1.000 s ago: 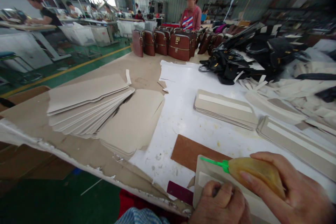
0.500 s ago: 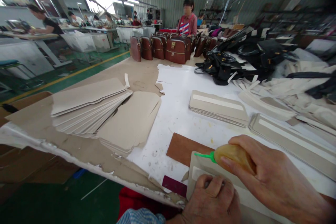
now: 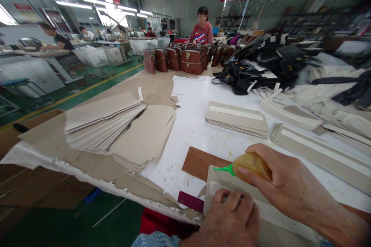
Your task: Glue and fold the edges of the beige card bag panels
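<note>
Head view: a worktable [image 3: 156, 83] is being occupied by a fanned stack of beige sheets [image 3: 101, 114] at left and a stack of strip-bearing pieces [image 3: 237, 121] beyond the hands. Near the front edge, a single beige panel [image 3: 259, 194] is being supported, partly overlapping a brown piece [image 3: 199, 161]. The panel is being pressed down by the left hand [image 3: 228, 216], its fingers curled; whether anything is being gripped beneath them cannot be told. An amber bottle [image 3: 252, 165] is being gripped by the right hand [image 3: 286, 175], thumb and fingers wrapped round it. Its green nozzle [image 3: 225, 169] is being aimed along the panel's far left corner; contact cannot be confirmed.

Risks are being judged as follows: if liquid is being dispensed, the brown piece could be soiled through oversqueezing or overrunning the edge; the panel could be skewed through slackened left-hand pressure.
</note>
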Motion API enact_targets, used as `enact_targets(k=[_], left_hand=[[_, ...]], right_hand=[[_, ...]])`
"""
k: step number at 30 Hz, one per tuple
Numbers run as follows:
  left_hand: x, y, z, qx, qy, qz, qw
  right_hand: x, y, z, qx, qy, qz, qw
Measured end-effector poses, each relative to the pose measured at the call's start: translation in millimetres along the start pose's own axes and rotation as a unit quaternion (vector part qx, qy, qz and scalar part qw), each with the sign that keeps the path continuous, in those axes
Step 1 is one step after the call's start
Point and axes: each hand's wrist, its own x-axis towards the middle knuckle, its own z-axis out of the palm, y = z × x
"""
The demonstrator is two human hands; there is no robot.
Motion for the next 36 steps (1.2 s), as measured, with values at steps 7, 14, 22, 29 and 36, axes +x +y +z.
enact_targets(k=[7, 14, 22, 29, 36], left_hand=[[0, 0, -4, -0.021, -0.002, -0.011, 1.0], [2, -4, -12, -0.013, -0.043, 0.002, 0.999], [2, -6, -20, -0.037, -0.071, 0.008, 0.997], [1, -6, -18, -0.035, -0.083, 0.008, 0.996], [4, -7, -27, -0.05, -0.096, 0.001, 0.994]], right_hand=[[-5, 7, -7, -0.01, -0.028, 0.048, 0.998], [-8, 10, -16, -0.018, -0.026, 0.073, 0.997], [5, -4, -7, 0.003, -0.038, 0.053, 0.998], [18, -13, -5, -0.014, -0.049, 0.031, 0.998], [14, -4, -9, -0.033, -0.04, 0.025, 0.998]])
